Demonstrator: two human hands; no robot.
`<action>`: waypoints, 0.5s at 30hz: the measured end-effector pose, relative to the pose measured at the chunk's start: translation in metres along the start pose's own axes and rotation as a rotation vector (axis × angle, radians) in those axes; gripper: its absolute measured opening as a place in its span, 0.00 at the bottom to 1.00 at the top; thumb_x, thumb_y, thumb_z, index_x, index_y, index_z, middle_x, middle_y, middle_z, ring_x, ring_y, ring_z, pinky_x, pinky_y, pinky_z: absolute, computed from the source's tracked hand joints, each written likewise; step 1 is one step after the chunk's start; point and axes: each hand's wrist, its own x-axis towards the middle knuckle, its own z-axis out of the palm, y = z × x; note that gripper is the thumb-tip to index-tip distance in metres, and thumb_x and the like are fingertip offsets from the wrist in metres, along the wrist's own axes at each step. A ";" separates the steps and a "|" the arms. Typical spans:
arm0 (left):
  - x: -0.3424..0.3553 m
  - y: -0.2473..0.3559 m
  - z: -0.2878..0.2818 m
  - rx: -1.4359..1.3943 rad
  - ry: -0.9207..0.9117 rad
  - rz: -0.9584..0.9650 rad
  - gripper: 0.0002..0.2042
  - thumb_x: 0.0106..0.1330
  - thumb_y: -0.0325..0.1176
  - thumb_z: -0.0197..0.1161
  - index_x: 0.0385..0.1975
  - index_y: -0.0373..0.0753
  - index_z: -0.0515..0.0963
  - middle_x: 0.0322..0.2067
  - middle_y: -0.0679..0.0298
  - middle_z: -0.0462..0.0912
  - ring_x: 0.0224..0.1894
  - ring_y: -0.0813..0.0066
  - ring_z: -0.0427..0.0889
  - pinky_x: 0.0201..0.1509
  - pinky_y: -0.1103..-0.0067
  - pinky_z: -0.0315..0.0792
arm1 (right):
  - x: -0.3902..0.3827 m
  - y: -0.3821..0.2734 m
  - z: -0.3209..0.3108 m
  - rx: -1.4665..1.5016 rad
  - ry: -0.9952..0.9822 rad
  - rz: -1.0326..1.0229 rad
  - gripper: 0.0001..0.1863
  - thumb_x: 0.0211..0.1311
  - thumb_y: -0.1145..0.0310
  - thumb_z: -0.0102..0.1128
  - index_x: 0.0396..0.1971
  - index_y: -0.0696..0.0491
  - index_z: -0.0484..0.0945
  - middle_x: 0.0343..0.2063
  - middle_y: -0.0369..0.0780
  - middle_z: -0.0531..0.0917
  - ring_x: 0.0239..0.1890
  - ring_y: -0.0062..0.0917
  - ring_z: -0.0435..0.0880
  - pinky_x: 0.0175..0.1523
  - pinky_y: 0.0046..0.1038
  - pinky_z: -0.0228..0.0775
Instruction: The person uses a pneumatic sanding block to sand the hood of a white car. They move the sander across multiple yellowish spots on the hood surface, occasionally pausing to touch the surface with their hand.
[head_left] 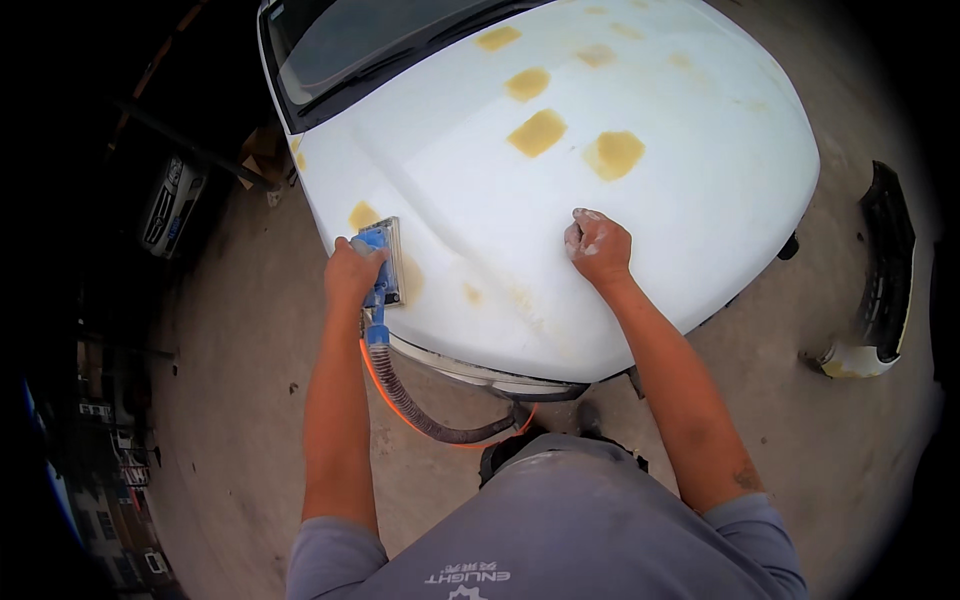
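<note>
Left hand grips blue sander; right hand, seemingly fisted, on white hood.

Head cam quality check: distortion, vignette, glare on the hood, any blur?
Head view: strong fisheye, the white hood bulges and its edges curve; black vignette fills the corners. Light is soft and even, no hard glare. Left hand on the blue sander and right hand look sharp; the left rim is dark.

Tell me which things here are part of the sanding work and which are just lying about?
In use:
- blue sander, gripped by the left hand
- its ribbed hose
- white car bonnet with yellow filler patches, right hand resting on it

Lying about:
- detached bumper piece on the concrete floor
- cardboard box by the windscreen corner
</note>
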 end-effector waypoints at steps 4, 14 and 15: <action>-0.034 0.023 0.006 0.007 -0.034 0.043 0.36 0.59 0.51 0.76 0.54 0.27 0.69 0.43 0.38 0.87 0.48 0.39 0.87 0.54 0.58 0.81 | -0.002 0.003 -0.001 -0.019 0.052 -0.025 0.14 0.58 0.68 0.63 0.41 0.55 0.89 0.42 0.41 0.91 0.39 0.36 0.90 0.42 0.33 0.83; -0.025 0.008 -0.009 0.024 -0.053 0.010 0.34 0.61 0.50 0.75 0.55 0.27 0.71 0.45 0.39 0.87 0.50 0.41 0.87 0.55 0.57 0.81 | 0.005 -0.016 -0.012 -0.122 -0.194 0.090 0.12 0.59 0.68 0.61 0.39 0.54 0.89 0.42 0.40 0.91 0.40 0.35 0.90 0.44 0.33 0.83; -0.029 0.020 -0.014 0.007 -0.057 -0.009 0.34 0.61 0.50 0.75 0.55 0.27 0.70 0.46 0.39 0.86 0.51 0.42 0.87 0.55 0.58 0.81 | 0.002 -0.009 -0.006 -0.094 -0.122 0.062 0.13 0.59 0.68 0.61 0.40 0.54 0.89 0.42 0.40 0.91 0.40 0.35 0.90 0.44 0.33 0.83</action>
